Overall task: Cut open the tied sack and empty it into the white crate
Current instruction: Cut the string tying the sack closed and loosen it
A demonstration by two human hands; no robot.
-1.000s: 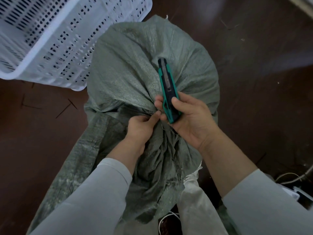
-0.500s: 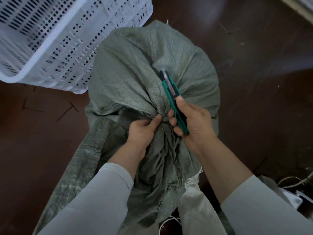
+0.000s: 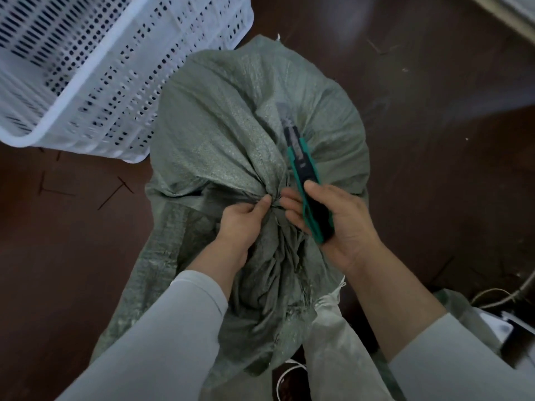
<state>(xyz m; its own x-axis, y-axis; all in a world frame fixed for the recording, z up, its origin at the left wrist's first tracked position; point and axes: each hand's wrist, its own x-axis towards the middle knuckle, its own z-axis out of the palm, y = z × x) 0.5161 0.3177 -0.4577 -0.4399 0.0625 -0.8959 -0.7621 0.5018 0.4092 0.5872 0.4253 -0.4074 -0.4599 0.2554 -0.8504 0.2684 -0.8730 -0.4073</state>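
Note:
A grey-green woven sack (image 3: 231, 120) stands full on the dark floor, its neck gathered and tied at the middle. My left hand (image 3: 241, 224) pinches the bunched neck just left of the tie. My right hand (image 3: 333, 218) grips a teal and black utility knife (image 3: 304, 169), its blade end pointing away from me over the sack's bulge. The fingertips of both hands nearly meet at the tie. The white perforated crate (image 3: 95, 91) sits at the upper left, touching the sack's side.
Dark brown floor (image 3: 434, 140) surrounds the sack. A whitish sack (image 3: 338, 348) lies under my arms near the bottom. Cables and a white and black object (image 3: 503, 328) lie at the lower right. A pale edge (image 3: 506, 13) crosses the top right corner.
My right hand turned the knife from upright to lean toward the tie, and its blade now sticks out at the far end. My left hand kept pinching the neck.

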